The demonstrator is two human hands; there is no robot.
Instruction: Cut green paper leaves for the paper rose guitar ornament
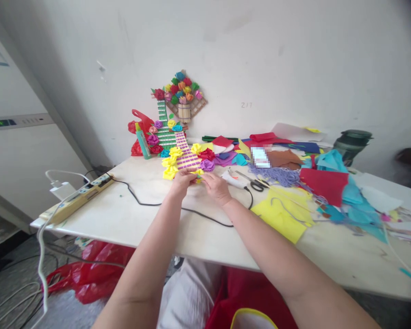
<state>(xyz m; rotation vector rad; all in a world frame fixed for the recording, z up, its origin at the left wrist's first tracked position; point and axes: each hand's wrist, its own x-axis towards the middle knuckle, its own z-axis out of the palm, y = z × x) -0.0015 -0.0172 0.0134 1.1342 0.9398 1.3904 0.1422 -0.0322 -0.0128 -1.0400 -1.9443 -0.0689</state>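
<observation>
My left hand (pixel 184 182) and my right hand (pixel 217 187) meet over the table, fingers pinched together. A small yellow craft piece (pixel 199 175) with a bit of green shows between their fingertips; its full shape is hidden. Just beyond stands a purple-and-white woven panel (pixel 187 157) edged with yellow flowers (pixel 173 157), a red flower (pixel 207 154) and a purple flower (pixel 207 165). Right of my right hand lies a white glue gun (pixel 233 180), beside black-handled scissors (pixel 259 184).
A green woven panel (pixel 166 137), a glue bottle (pixel 143 142) and a flower basket ornament (pixel 184 113) are at the back. Coloured felt sheets (pixel 324 185), yarn (pixel 281 176) and a yellow sheet (pixel 284 212) cover the right. A black cord (pixel 205 215) runs from the power strip (pixel 78 198).
</observation>
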